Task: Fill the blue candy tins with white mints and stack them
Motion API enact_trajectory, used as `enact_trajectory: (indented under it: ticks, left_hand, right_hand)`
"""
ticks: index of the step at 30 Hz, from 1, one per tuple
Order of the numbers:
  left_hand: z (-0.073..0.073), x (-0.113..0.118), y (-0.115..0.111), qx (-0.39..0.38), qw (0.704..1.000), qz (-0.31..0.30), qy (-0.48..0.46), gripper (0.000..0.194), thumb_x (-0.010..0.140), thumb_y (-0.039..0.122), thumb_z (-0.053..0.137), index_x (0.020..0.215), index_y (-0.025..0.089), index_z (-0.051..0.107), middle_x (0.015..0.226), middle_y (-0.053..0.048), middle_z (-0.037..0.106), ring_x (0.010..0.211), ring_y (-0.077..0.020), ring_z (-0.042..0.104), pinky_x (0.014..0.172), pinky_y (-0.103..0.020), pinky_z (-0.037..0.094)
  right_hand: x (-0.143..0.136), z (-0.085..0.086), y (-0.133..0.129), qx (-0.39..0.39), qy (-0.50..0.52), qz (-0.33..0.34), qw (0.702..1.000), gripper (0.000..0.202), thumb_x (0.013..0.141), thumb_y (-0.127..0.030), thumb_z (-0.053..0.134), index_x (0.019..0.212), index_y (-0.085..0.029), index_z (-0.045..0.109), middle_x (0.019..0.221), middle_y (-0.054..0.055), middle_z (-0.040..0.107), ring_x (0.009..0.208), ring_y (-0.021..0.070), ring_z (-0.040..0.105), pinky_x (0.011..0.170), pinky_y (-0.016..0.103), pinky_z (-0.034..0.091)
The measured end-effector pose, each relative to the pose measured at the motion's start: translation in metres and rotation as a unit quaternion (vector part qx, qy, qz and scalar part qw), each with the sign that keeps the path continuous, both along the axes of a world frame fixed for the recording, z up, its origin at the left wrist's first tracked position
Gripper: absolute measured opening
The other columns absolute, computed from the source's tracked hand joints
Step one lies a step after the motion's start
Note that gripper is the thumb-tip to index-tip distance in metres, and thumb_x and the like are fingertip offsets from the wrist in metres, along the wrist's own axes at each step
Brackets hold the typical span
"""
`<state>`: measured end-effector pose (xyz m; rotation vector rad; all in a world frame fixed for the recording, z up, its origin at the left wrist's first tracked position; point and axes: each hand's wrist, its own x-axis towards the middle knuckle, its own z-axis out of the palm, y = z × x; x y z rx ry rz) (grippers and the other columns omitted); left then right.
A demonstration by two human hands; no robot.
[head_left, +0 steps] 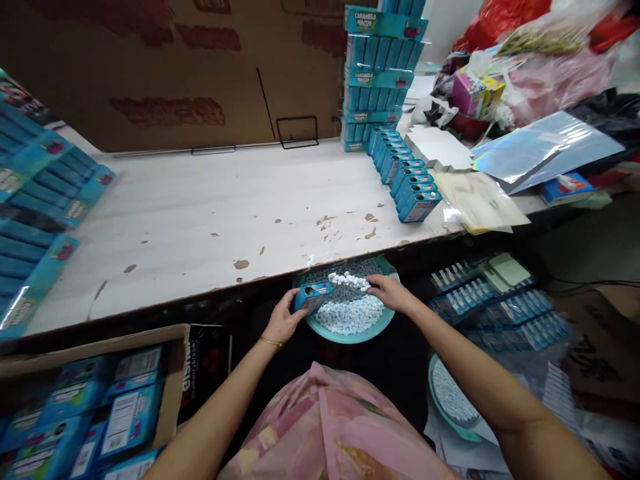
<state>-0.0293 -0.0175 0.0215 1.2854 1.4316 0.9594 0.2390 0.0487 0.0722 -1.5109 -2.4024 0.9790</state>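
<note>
Below the near edge of the desk [240, 207], your left hand [283, 320] curls its fingers round a small blue box [313, 297] held over the left side of a teal basin [350, 339], while your right hand [390, 292] pinches the right end of a scoopful of white pieces [347, 281]; the scoop itself is hard to make out. Your box's opening looks dark, so it seems not yet full. Far right, a row of boxes [420, 208] stands on the desk, apparently partly handled, beside a packed stack of display trays [363, 80]; another stack [50, 180] stands at left. Plenty seems left: the basin holds many pieces, a second basin [467, 435] near right has more, and the carton [175, 373] near left contains larger blue packs [130, 413].
</note>
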Motion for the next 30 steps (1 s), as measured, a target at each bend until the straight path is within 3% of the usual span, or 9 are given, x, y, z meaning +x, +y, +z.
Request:
enact_trajectory:
  ticks: [3,6,13,18,24,28,30]
  left_hand:
    - [-0.005,0.016,0.012,0.029,0.998,-0.013,0.059,0.04,0.065,0.028,0.055,0.102,0.016,0.046,0.094,-0.004,0.055,0.088,-0.0174,0.052,0.084,-0.033,0.04]
    - [-0.009,0.028,0.019,0.048,0.995,-0.029,0.085,0.038,0.066,0.025,0.052,0.102,0.016,0.045,0.096,-0.005,0.054,0.089,-0.0175,0.052,0.083,-0.032,0.04]
    - [-0.013,0.04,0.02,0.089,0.986,-0.056,0.129,0.036,0.064,0.019,0.048,0.1,0.015,0.046,0.098,-0.007,0.051,0.093,-0.019,0.049,0.086,-0.035,0.038]
    - [-0.021,0.038,0.021,0.098,0.983,-0.047,0.146,0.036,0.063,0.017,0.049,0.098,0.015,0.047,0.098,-0.007,0.05,0.095,-0.0193,0.049,0.087,-0.035,0.038]
    - [-0.029,0.039,0.024,0.098,0.982,-0.052,0.15,0.037,0.064,0.018,0.05,0.101,0.016,0.045,0.1,-0.007,0.049,0.096,-0.0193,0.048,0.088,-0.036,0.037]
    - [-0.029,0.038,0.024,0.102,0.982,-0.047,0.155,0.036,0.065,0.018,0.049,0.101,0.016,0.046,0.1,-0.007,0.05,0.095,-0.0189,0.048,0.088,-0.036,0.037]
    - [-0.03,0.033,0.023,0.101,0.983,-0.031,0.152,0.036,0.065,0.019,0.05,0.101,0.017,0.046,0.1,-0.007,0.05,0.095,-0.0189,0.048,0.087,-0.036,0.037]
  right_hand:
    - [-0.003,0.033,0.003,0.013,-0.047,0.038,0.998,0.029,0.076,-0.025,0.051,0.104,-0.024,0.058,0.098,0.002,0.063,0.09,0.0178,0.055,0.074,0.024,0.039]
    - [-0.012,0.056,0.003,0.029,-0.143,0.055,0.988,0.03,0.076,-0.031,0.051,0.105,-0.026,0.056,0.097,0.002,0.063,0.09,0.0191,0.056,0.072,0.025,0.039]
    - [-0.04,0.083,-0.001,0.086,-0.298,0.121,0.943,0.028,0.079,-0.028,0.042,0.103,-0.021,0.054,0.096,0.009,0.062,0.088,0.0226,0.057,0.071,0.032,0.04]
    - [-0.052,0.092,-0.005,0.144,-0.314,0.152,0.926,0.022,0.079,-0.022,0.039,0.092,-0.016,0.055,0.087,0.011,0.062,0.081,0.0229,0.058,0.067,0.033,0.041]
    - [-0.057,0.091,-0.011,0.172,-0.313,0.151,0.922,0.022,0.079,-0.015,0.035,0.089,-0.015,0.054,0.084,0.011,0.061,0.079,0.0225,0.058,0.064,0.032,0.04]
    - [-0.038,0.087,-0.01,0.185,-0.303,0.148,0.923,0.02,0.08,-0.016,0.035,0.089,-0.017,0.052,0.085,0.009,0.06,0.081,0.0204,0.056,0.068,0.03,0.038]
    - [-0.017,0.077,-0.007,0.174,-0.309,0.123,0.927,0.019,0.081,-0.02,0.037,0.092,-0.019,0.052,0.088,0.008,0.06,0.084,0.0197,0.055,0.07,0.03,0.037]
